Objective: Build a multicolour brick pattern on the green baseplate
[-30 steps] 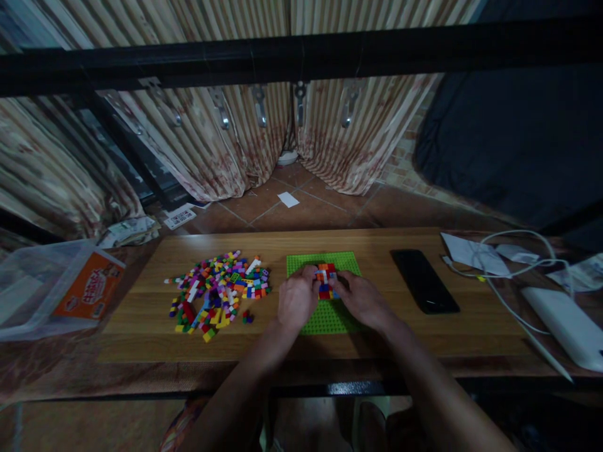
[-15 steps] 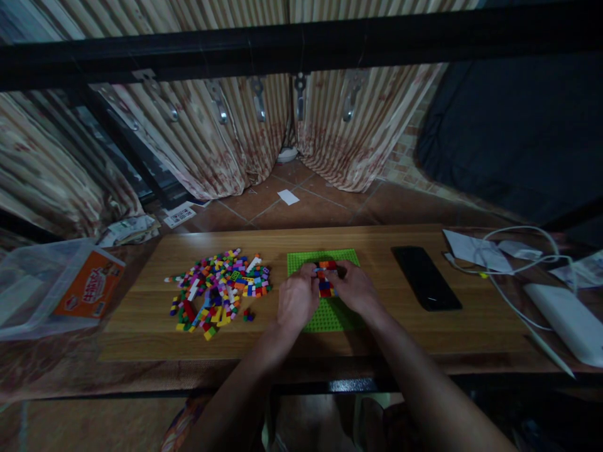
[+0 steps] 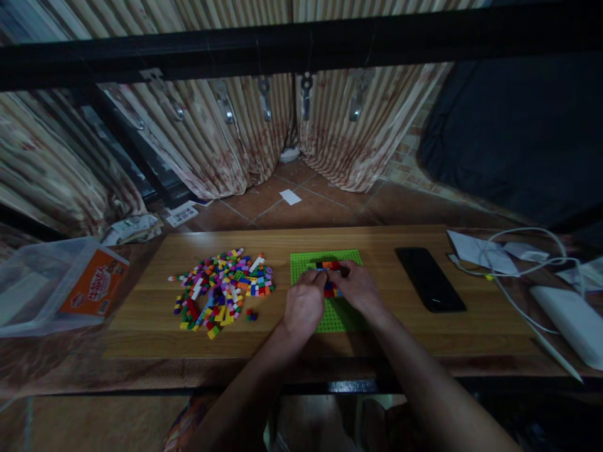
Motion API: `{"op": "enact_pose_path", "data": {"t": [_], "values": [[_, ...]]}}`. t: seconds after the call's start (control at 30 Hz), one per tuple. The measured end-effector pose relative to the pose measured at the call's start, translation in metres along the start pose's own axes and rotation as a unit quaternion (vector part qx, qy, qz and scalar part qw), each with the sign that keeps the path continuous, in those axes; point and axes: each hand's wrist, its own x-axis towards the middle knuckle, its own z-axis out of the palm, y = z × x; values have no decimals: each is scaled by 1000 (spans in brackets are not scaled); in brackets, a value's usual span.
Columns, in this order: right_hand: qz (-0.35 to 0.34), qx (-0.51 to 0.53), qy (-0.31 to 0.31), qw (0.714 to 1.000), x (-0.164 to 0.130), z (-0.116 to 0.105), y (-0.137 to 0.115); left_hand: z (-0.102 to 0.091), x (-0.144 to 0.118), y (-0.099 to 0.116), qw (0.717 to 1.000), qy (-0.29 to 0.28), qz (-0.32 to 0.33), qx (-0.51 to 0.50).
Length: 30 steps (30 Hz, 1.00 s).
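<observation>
A green studded baseplate [image 3: 334,323] lies on the wooden board, partly covered by my hands. On its upper half sit joined building bricks [image 3: 331,291] in red, blue, orange and other colours. My left hand [image 3: 304,304] is closed at the left side of these bricks, fingers bent and pressed against them. From the right, my right hand [image 3: 360,289] closes its thumb and fingers on the same bricks. The fingertips of both hands meet over the middle of the bricks, so the exact piece between them is hidden.
Left of the baseplate spreads a pile of loose coloured bricks [image 3: 226,285], with a small cluster [image 3: 252,315] apart from it. A black phone [image 3: 429,279] lies to the right. Beyond are a white cable [image 3: 506,295], a white box-shaped device [image 3: 568,323] and a clear plastic bin [image 3: 32,320] at far left.
My left hand has turned and moved slightly right, its fingers now further over the bricks towards my right hand. The whole view has shifted a little.
</observation>
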Motion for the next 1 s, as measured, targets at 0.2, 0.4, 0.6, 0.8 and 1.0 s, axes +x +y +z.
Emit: {"op": "enact_pose_path", "data": {"t": [0.2,0.4,0.6,0.8,1.0], "values": [[12,15,9,1000,1,2,0,0,1,5,998,-15,4,63],[4,23,8,1000,-2,2,-1,-1,0,8,997,-15,12,75],[-17,5,-4,1000,-2,-2,3,-3,-7,4,1000,22,-6,-18],[-15,-34,-8,999,-2,0,1,-26,2,-16,982,84,-121,-115],[-4,-52,7,999,-1,6,1,-44,6,-33,955,140,-174,-195]]}}
